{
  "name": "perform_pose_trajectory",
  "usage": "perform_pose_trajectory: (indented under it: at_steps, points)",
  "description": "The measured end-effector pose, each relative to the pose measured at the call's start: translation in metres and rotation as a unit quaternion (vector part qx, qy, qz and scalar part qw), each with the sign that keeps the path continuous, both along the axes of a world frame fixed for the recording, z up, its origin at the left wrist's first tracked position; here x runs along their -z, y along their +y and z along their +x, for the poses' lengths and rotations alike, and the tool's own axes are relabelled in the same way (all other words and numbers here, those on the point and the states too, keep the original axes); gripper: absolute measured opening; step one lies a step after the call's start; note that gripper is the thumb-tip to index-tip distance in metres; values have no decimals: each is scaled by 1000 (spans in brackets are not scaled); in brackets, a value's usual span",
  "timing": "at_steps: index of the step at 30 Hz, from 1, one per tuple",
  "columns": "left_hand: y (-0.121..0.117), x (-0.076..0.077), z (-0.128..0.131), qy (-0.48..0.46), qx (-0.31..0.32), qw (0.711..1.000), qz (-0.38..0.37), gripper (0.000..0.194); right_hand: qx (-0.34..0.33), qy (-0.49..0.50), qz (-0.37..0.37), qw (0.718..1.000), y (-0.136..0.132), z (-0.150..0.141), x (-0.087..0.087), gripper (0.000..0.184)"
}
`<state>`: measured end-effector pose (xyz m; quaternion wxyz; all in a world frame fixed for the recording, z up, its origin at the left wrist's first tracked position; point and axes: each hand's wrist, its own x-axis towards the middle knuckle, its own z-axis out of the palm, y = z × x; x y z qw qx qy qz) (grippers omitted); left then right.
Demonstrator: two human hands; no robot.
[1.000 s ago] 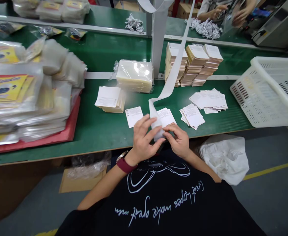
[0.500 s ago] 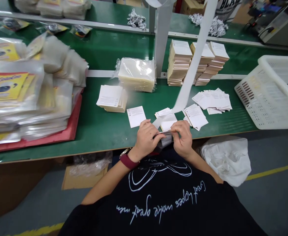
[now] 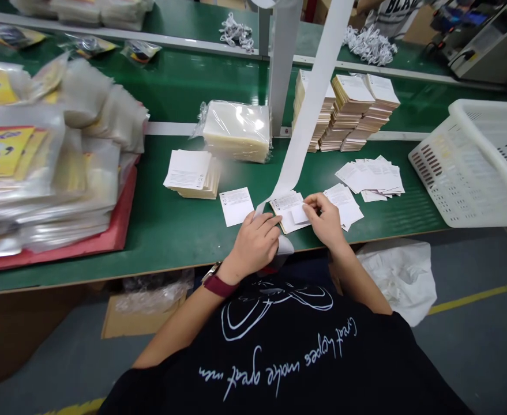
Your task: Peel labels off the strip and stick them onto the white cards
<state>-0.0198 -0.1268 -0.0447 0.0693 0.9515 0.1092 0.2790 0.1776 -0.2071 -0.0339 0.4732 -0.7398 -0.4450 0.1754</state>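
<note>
White paper strip runs beneath the left hand at lower centre, its grip unclear. The right hand pinches a small white card.

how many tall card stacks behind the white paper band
3: left stack partly behind the white paper band, middle stack, right stack; another could be hidden behind the band.

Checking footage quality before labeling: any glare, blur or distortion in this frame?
Head view: bright glare on the shrink-wrapped stack; wide-angle bowing along the green workbench; left hand and right hand look fairly sharp, no obvious motion blur.
</note>
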Motion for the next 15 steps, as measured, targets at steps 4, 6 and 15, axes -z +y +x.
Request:
perform_pose_trajectory:
  at_steps: [4,6,15]
  points:
    - [1,2,0,17,3,1000,-6,24,-24,17,-31,999,8,-5,5,8]
    - [2,4,0,28,7,999,-22,34,-30,20,-32,999,10,-5,5,8]
    - [4,4,2,49,7,997,-56,41,-38,33,-44,998,14,-3,7,10]
